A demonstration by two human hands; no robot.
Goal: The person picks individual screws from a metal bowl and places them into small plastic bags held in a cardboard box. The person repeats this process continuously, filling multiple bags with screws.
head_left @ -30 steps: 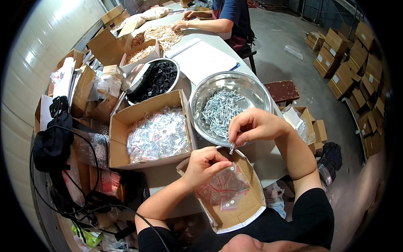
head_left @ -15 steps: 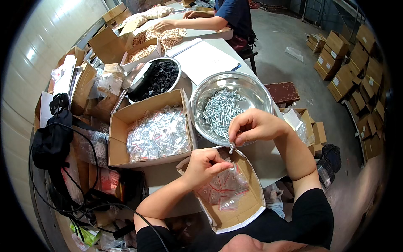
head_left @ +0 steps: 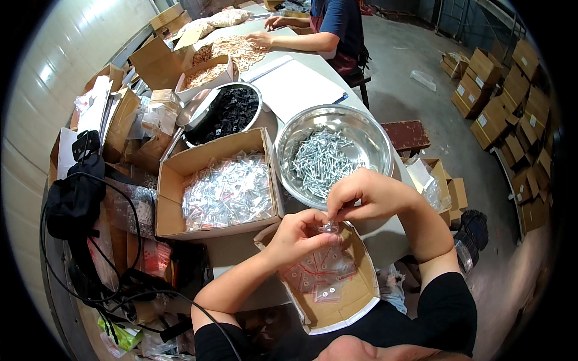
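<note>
A person's bare hands meet above a shallow brown cardboard tray with a white rim [head_left: 363, 283]. The left hand [head_left: 294, 239] pinches a small clear plastic bag [head_left: 329, 228] between thumb and fingers; the right hand [head_left: 370, 194] has its fingertips together at the bag's top, though what they grip is hidden. Below, in the tray, lie flat clear bags with red edging [head_left: 328, 293], some showing small white round pieces. Just beyond, on a pale grey table [head_left: 385, 240], a round shiny metal bowl [head_left: 374, 139] holds silvery screws [head_left: 319, 159]. To its left, an open brown cardboard box [head_left: 171, 201] contains many filled clear packets [head_left: 226, 192].
</note>
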